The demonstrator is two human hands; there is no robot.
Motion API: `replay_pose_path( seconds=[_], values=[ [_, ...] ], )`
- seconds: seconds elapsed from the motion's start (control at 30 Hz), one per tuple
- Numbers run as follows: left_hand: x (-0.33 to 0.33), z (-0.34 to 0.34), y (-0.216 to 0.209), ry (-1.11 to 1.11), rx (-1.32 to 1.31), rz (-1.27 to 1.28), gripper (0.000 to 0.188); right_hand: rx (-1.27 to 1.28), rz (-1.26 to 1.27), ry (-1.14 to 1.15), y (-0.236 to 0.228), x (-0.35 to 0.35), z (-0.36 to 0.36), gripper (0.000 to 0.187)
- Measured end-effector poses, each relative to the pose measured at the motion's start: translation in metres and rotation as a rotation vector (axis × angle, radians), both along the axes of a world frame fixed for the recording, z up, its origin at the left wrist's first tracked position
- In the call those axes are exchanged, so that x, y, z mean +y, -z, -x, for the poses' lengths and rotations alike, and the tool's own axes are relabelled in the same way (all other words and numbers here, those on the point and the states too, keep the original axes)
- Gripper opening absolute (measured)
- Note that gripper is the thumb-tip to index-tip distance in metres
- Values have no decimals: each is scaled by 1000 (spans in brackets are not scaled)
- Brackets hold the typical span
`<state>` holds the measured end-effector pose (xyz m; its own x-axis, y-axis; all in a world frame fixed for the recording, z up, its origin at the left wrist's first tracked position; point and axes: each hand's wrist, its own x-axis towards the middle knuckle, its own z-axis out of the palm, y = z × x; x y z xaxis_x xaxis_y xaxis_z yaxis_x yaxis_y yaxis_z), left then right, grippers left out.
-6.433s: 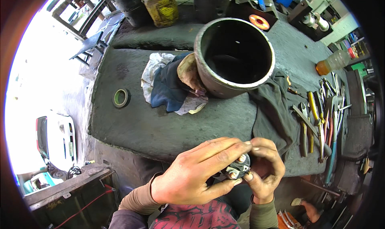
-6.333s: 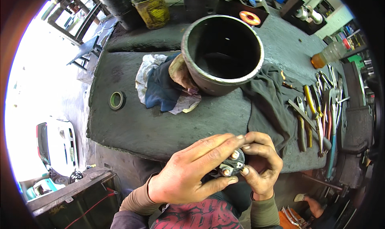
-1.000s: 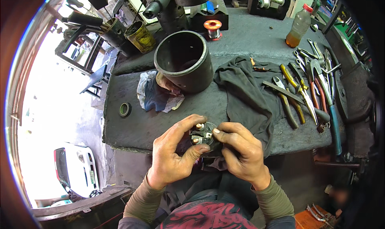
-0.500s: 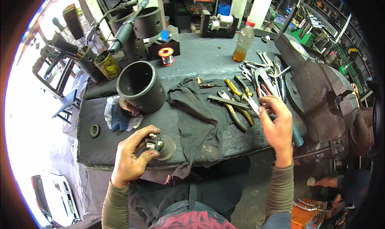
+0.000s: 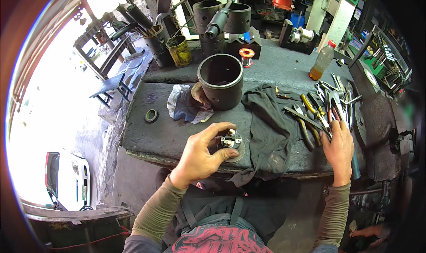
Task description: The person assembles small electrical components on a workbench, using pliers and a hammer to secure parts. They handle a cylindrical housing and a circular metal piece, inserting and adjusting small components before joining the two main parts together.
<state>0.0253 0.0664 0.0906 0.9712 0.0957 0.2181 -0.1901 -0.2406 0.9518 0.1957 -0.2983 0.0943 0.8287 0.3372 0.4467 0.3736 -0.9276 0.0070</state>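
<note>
My left hand (image 5: 202, 153) curls its fingers and thumb around a small round electrical part (image 5: 231, 143) with metal bolt terminals on top and a flange at its base, standing near the bench's front edge. At the right, my right hand (image 5: 339, 151) reaches down onto the red-handled pliers (image 5: 335, 103) in a pile of tools, its fingers bent around the handles. The handle ends are partly hidden by the fingers. Yellow-and-black pliers (image 5: 308, 104) and a flat metal file (image 5: 301, 115) lie just left of that hand.
A dark cloth (image 5: 270, 129) lies between my hands. Behind the left hand stand a thick metal cylinder (image 5: 220, 86), a crumpled rag (image 5: 188, 106) and a small ring (image 5: 151, 115). Farther back are a solder spool (image 5: 246, 58) and a plastic bottle (image 5: 322, 60). A vise (image 5: 388, 133) is at right.
My right hand has lowered from just above the tools onto the pliers' handles. The left hand stays at the round part. The view has shifted toward the left.
</note>
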Motion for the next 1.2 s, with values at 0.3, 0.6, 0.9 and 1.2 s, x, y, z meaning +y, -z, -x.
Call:
replay_pose_path(
  seconds=[0.3, 0.6, 0.9, 1.2],
  values=[
    [-15, 1, 7, -167, -81, -145, 58, 122, 18, -30, 0, -16, -7, 29],
    [-50, -7, 24, -405, -225, -220, 64, 25, -317, -67, -33, -12, -9, 12],
    [-54, -6, 27, -437, -244, -86, 55, 36, -509, -88, -9, -26, -7, 15],
    [-53, -7, 24, -408, -244, -96, 52, 70, -174, 128, 12, -75, -74, 32]
  ],
)
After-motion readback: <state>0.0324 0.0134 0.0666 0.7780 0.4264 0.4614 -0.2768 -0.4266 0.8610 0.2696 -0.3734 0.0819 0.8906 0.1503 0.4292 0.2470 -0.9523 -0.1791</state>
